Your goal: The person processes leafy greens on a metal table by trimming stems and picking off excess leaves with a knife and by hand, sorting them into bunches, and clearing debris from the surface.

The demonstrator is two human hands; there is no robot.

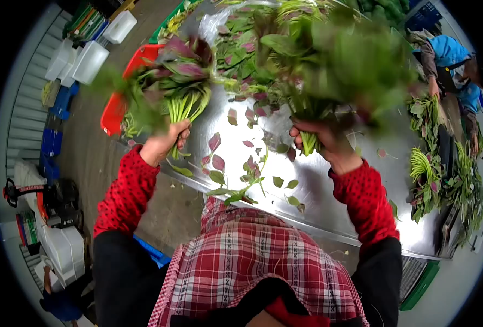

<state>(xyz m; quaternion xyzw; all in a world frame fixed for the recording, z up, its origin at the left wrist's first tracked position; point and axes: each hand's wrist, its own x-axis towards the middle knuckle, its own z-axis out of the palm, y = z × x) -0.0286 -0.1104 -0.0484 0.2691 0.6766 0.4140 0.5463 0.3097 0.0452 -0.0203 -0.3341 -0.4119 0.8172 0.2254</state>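
My left hand [170,137] is closed round the pale stems of a bunch of amaranth [184,82], its green and purple leaves fanning upward. The bunch is above the left edge of the metal table, beside a red crate. My right hand [324,136] grips a larger bunch of amaranth [301,71] over the table; its leaves are smeared by motion, and short stem ends stick out below the fist. Loose leaves [218,162] and a thin sprig [247,188] lie on the steel between my hands.
The metal table [328,201] carries piled amaranth [236,49] at the back and bunches [424,174] at the right, where a co-worker in blue [448,52] reaches in. A red crate [113,114] stands left. White boxes [89,64] and a pallet jack [51,196] are farther left.
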